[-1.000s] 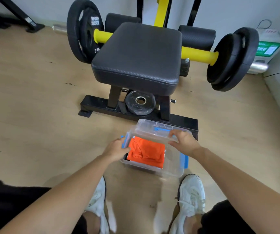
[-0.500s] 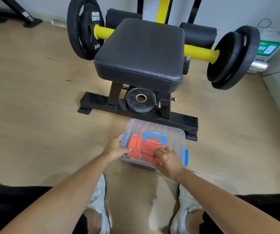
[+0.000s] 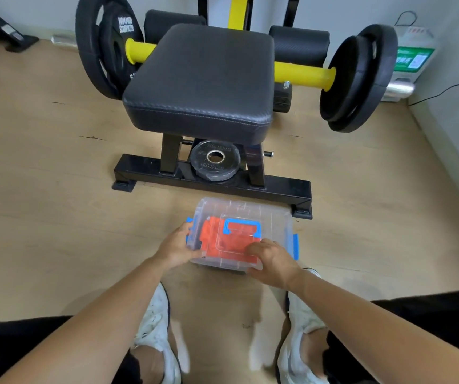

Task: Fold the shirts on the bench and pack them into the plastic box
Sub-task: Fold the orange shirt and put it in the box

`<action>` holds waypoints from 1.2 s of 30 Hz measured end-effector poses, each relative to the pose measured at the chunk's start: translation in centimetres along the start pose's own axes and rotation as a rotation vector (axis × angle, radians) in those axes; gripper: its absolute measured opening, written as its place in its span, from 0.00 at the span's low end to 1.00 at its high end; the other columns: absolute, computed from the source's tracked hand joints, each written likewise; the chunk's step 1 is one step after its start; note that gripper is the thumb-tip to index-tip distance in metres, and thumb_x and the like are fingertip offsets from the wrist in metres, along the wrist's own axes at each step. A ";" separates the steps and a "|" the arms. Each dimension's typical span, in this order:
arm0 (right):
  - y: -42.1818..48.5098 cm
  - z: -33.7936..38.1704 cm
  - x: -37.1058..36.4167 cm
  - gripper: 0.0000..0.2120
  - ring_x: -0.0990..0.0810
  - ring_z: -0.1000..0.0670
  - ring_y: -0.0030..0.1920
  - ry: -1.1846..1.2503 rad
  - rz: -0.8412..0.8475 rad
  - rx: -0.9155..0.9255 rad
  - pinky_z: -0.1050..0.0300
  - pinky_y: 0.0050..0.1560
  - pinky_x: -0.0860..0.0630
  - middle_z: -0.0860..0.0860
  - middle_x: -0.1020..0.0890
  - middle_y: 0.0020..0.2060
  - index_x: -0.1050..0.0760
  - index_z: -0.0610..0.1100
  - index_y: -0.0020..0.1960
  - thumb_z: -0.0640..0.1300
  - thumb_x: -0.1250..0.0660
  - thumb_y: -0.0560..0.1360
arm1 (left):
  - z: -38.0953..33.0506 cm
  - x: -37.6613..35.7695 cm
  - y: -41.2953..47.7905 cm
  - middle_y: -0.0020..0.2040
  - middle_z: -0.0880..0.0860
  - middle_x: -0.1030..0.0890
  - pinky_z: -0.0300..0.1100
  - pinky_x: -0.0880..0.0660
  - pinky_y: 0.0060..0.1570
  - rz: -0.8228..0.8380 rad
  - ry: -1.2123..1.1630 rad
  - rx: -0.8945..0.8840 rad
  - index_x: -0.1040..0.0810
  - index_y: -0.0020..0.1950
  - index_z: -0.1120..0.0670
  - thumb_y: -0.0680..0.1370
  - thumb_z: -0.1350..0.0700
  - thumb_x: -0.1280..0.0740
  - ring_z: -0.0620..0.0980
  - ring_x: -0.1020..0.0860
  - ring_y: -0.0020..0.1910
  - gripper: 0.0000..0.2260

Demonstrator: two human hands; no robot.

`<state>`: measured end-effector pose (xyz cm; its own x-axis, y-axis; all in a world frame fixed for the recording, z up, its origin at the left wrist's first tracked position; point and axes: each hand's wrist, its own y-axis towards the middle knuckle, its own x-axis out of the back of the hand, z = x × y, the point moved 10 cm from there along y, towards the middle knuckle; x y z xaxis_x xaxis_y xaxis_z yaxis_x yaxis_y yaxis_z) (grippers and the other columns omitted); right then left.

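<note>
Plastic box [image 3: 275, 217] sits on the wood floor [image 3: 56, 217], lid [image 3: 246, 209] on, blue handle [image 3: 242, 227] lying flat. Orange shirt [image 3: 211, 239] is folded inside, seen thru the clear plastic. Left hand [image 3: 177, 246] grips the box's left end at the blue latch [image 3: 190, 231], fingers curled round the edge. Right hand [image 3: 271, 261] clamps the lid's near-right corner, fingers bent over it.

Box's far edge lies just beside the bench base bar [image 3: 150, 169], so little room there. Bare floor opens wide left & right of the box. White shoes [image 3: 155, 325] stand just behind its near edge.

Beyond the box is the bench seat [image 3: 200, 79] w/ a small plate [image 3: 215, 159] under it, lettering unreadable. Big plate [image 3: 103, 45] far-left of the box bears white print, approx "HAMMER", rest unclear. Green label [image 3: 414, 58] far-right of the box: text too small.
</note>
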<state>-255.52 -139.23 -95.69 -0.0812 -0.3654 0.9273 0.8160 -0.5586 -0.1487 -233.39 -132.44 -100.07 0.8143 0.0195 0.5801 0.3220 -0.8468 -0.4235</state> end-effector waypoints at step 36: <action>-2.2 -12.4 -0.7 0.36 0.34 0.44 0.73 0.411 -0.177 -0.670 0.50 0.69 0.30 0.51 0.47 0.78 0.43 0.59 0.78 0.57 0.30 0.74 | -0.6 1.7 -0.1 0.60 0.51 0.23 0.49 0.23 0.54 -0.312 0.150 -0.043 0.24 0.68 0.51 0.74 0.53 0.26 0.54 0.22 0.59 0.23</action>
<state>-264.34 -146.98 -100.25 -0.4876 -0.4011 0.7755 0.2649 -0.9143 -0.3064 -232.33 -132.67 -98.61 0.5985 0.2053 0.7744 0.5214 -0.8337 -0.1818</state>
